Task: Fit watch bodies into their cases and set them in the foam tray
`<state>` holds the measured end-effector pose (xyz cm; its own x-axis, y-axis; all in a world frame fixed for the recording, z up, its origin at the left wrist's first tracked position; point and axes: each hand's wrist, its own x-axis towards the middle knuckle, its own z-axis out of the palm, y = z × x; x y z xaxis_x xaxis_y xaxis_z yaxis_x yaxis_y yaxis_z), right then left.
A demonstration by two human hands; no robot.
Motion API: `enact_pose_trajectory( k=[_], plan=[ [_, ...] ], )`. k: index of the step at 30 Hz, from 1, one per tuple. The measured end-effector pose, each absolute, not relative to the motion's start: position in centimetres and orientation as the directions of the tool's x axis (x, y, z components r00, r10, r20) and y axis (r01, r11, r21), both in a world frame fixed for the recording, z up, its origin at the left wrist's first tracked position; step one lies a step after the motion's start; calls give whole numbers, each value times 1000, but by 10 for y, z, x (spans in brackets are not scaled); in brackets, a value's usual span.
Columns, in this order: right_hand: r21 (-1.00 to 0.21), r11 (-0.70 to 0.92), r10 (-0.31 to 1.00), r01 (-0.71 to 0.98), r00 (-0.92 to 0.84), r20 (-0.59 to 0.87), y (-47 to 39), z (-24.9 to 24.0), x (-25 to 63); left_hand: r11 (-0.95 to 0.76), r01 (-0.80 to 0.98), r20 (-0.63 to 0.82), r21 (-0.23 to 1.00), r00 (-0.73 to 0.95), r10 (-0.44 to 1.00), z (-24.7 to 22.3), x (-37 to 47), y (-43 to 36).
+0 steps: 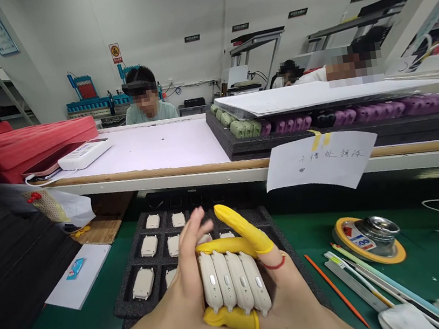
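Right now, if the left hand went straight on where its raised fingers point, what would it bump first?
Probably the shelf edge, ahead past the black tray. But depth is unclear, so the left hand might slip underneath instead.

a handwritten note (322,169) hangs taped to the shelf (159,145), red foam (47,135) stacked at far left.

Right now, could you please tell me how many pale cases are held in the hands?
4, side by side: leftmost case by the left hand, second case, third case, rightmost case by the right hand. None seems hidden.
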<state>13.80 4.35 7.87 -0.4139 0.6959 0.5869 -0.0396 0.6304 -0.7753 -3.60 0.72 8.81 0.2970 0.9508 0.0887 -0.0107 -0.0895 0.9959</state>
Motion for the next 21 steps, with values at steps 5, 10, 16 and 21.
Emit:
enact_pose_trajectory(
  k=[5,10,16,21],
  plan=[
    [-650,757,617,65,-396,680,44,75,141,231,-296,-81,927,443,893,95,-32,11],
    [-662,744,627,87,-435,647,44,71,143,242,-284,-91,928,457,885,100,-29,13],
    [-676,734,631,66,-433,643,45,70,145,243,-304,-58,921,510,858,98,-33,10],
    [-699,714,641,46,-444,626,47,64,146,298,-311,-59,902,596,801,96,-42,9]
  ],
)
